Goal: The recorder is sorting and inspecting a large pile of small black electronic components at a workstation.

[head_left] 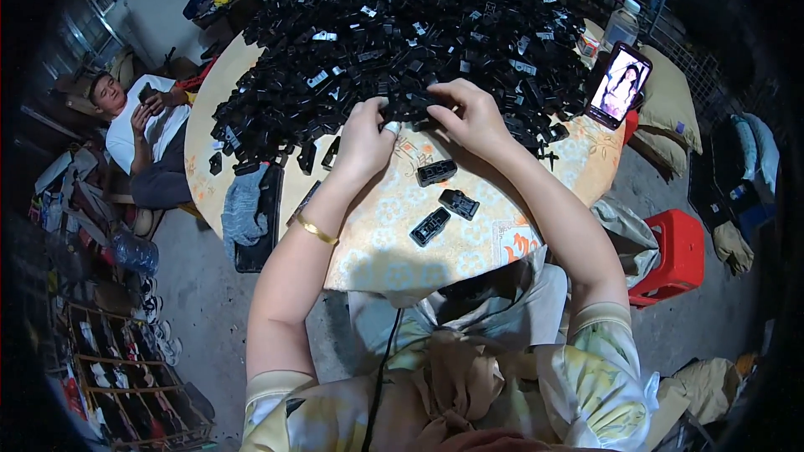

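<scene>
Grey, rough-looking concrete floor [201, 297] is overlaid by a round counter [381, 259], whose smooth pale-yellow covering is printed with bluish flowers and orange motifs. Much of its far half is buried under a broad heap of black parts [402, 50], hard, glossy and boxy, with small pale metallic-looking patches scattered among them. At the heap's near edge, the left hand [367, 138] is held with fingers curled inward against the parts; whether anything is gripped by it cannot be told. Opposite, the right hand [479, 117] is set with thumb and forefinger moderately parted beside the dark pieces, and a grip cannot be made out there either. Between the forearms, three oblong black housings [436, 172], ridged and recessed on their faces, are laid apart from the heap on the bare covering. To the left, a crumpled grey-blue cloth [243, 209] of loose weave is draped over a flat dark tray [270, 226]. At the right rim, a lit phone [620, 86] is propped upright near a translucent, white-capped bottle [621, 25]. Beyond, a moulded red plastic stool [674, 255] and plump tan sacks [667, 100] are seen.
</scene>
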A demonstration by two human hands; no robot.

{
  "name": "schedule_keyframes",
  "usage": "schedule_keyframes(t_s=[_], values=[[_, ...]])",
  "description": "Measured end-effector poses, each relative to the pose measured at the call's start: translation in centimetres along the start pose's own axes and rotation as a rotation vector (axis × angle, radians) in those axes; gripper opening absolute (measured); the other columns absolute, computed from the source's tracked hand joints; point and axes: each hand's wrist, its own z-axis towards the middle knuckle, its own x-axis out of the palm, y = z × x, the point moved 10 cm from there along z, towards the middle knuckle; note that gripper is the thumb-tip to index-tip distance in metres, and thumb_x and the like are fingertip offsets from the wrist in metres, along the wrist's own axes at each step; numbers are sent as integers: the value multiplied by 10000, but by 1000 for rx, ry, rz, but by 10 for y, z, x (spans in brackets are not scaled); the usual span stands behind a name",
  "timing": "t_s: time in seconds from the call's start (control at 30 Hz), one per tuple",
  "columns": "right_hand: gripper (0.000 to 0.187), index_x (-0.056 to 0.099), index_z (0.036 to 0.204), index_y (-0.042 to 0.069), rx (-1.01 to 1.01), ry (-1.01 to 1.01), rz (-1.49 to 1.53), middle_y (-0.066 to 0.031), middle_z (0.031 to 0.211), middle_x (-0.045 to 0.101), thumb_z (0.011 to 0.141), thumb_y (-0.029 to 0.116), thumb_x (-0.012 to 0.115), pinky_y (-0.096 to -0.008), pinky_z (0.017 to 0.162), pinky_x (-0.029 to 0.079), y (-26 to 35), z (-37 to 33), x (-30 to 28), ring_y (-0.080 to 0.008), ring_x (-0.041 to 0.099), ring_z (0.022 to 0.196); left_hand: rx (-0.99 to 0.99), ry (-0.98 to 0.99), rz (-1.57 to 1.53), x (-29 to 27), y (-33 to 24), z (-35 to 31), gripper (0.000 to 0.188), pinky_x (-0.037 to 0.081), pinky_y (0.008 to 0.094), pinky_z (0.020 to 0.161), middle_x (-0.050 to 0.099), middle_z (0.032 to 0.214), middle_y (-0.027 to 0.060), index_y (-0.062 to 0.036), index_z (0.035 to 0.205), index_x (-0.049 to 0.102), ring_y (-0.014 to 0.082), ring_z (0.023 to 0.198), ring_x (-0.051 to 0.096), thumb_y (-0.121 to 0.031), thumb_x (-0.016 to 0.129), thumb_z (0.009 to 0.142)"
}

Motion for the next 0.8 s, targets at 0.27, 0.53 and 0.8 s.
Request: schedule_keyframes(t_s=[0.27,0.53,0.8], values=[[270,610,1033,11,99,-34,311,-39,873,585,784,106,655,-213,638,469,11,-3,10,-93,573,754,-204,195,-1210,23,-7,-10,419,493,304,876,537,1071,114,50,1260,370,179,968,571,-5,495,864],[261,631,966,8,-12,-12,11,-64,816,566,719,65,694,-239,578,468,31,-6,6,-122,578,682,-256,126,-1368,26,-2,-14,327,503,228,769,579,1072,94,42,1174,461,126,930,583,-11,532,859],[225,639,957,26,-118,27,225,-63,882,590,738,69,668,-252,616,477,60,-1,6,-140,594,726,-93,8,-1246,-5,-1,-9,307,516,215,650,623,968,99,38,1167,463,115,815,610,-71,510,884]])
